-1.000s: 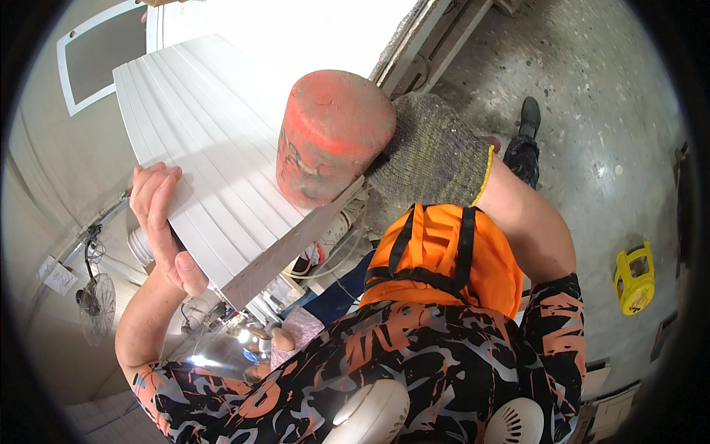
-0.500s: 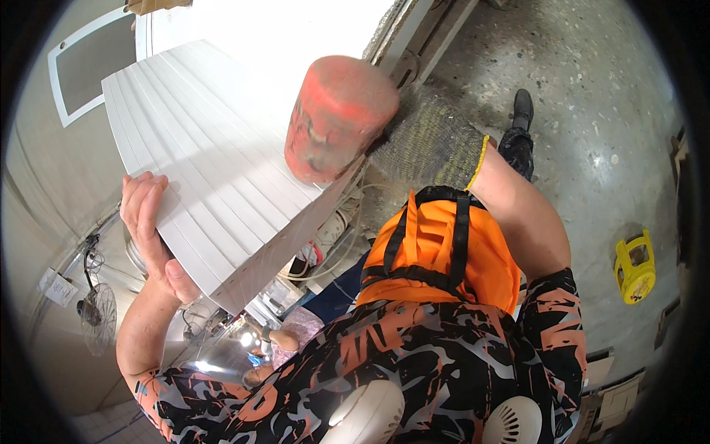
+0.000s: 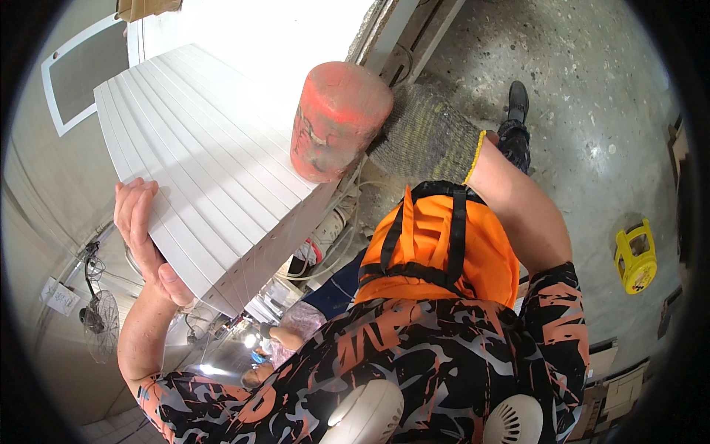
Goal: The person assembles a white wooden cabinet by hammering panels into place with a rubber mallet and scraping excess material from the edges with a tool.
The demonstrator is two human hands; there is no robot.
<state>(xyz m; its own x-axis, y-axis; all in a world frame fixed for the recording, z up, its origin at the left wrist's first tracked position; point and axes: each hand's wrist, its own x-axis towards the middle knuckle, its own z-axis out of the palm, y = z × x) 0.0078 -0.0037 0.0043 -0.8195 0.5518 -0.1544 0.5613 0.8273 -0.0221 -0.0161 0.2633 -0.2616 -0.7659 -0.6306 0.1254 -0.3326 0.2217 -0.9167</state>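
Pale boards packed side by side form a white stack [image 3: 200, 163], with long parallel seams across its upper face. My bare left hand [image 3: 144, 237] clasps the near left edge of this stack, fingers over the top and thumb at the near corner. My right hand [image 3: 429, 133] wears a grey-green knit glove with a yellow cuff. It is closed at the right side of a scuffed red cylinder [image 3: 336, 122], whose lower end meets or overhangs the stack's right edge; contact is unclear. The fingers and any handle are hidden.
A bright white surface [image 3: 251, 26] extends beyond the stack. On the grey floor at right stands a yellow stool [image 3: 636, 257]. A wire fan [image 3: 100, 322] is at lower left. Another person [image 3: 285, 340] shows below the stack, and a dark boot [image 3: 518, 100] at upper right.
The red cylinder was blurred earlier and is now sharper, tilted a little differently over the stack's edge. The view has shifted slightly. My left hand keeps its hold on the boards.
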